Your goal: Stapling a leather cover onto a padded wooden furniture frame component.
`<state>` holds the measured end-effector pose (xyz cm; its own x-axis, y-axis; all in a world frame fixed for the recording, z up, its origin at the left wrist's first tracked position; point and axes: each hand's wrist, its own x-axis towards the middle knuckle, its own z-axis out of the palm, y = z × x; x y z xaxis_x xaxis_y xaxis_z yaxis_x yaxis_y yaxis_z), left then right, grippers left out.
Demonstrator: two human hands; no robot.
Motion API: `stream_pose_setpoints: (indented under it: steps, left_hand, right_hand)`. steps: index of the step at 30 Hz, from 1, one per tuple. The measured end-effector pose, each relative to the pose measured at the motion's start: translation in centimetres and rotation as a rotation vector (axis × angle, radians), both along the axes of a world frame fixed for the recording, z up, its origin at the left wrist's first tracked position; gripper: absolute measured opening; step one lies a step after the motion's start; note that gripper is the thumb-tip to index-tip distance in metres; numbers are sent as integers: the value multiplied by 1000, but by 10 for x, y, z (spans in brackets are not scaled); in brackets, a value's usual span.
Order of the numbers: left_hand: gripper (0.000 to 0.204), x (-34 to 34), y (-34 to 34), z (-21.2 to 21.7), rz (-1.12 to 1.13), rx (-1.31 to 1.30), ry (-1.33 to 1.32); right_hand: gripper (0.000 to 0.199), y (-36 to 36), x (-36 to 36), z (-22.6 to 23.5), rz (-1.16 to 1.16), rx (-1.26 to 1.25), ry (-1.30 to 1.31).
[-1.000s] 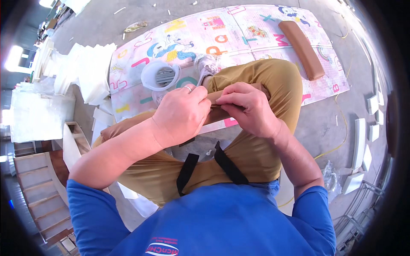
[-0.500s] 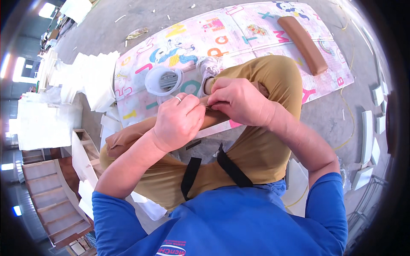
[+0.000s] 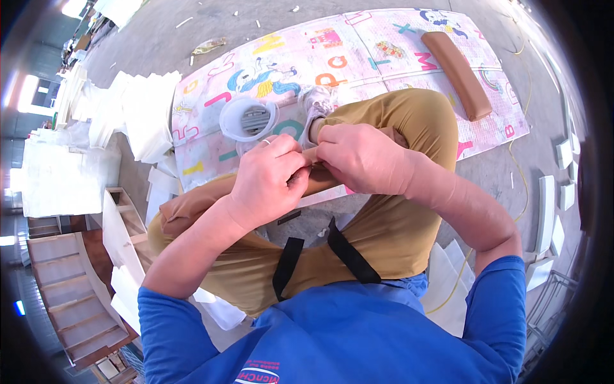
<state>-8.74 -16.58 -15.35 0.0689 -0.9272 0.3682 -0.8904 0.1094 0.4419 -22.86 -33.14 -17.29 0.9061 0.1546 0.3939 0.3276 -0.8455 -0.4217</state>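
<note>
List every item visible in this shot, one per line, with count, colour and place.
long brown wrapped bar: one, brown, across the lap, both hands on its near end
second brown bar: one, brown, far right of the mat
patterned foam play mat: one, pink and white with coloured shapes, on the concrete floor ahead
round white tub: one, white, on the mat beyond the left hand, grey pieces inside
white foam sheets: a stack, white, left of the mat
wooden frames: several, pale wood, lower left
left hand: one, ring on a finger, grip closed on the bar
right hand: one, grip closed on the bar
</note>
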Motion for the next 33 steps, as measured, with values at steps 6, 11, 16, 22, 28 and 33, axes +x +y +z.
stream_pose_setpoints:
  steps: [6, 11, 16, 22, 28, 33]
  left_hand:
    - [13, 2, -4, 10, 51, 172, 97]
    - [11, -2, -12, 12, -9, 179, -162]
    - [9, 3, -20, 16, 21, 286, 10]
    - [9, 17, -33, 23, -9, 494, 236]
    - [4, 22, -18, 5, 39, 447, 570]
    - [3, 19, -17, 6, 41, 417, 599]
  right_hand:
    - [15, 3, 2, -18, -76, 174, -79]
    - [16, 2, 6, -21, -91, 298, -86]
    - [13, -3, 7, -21, -92, 354, -36]
    - [11, -10, 7, -18, -59, 424, 106]
    - [11, -14, 5, -8, -46, 567, 217]
    - [12, -14, 6, -8, -54, 613, 276]
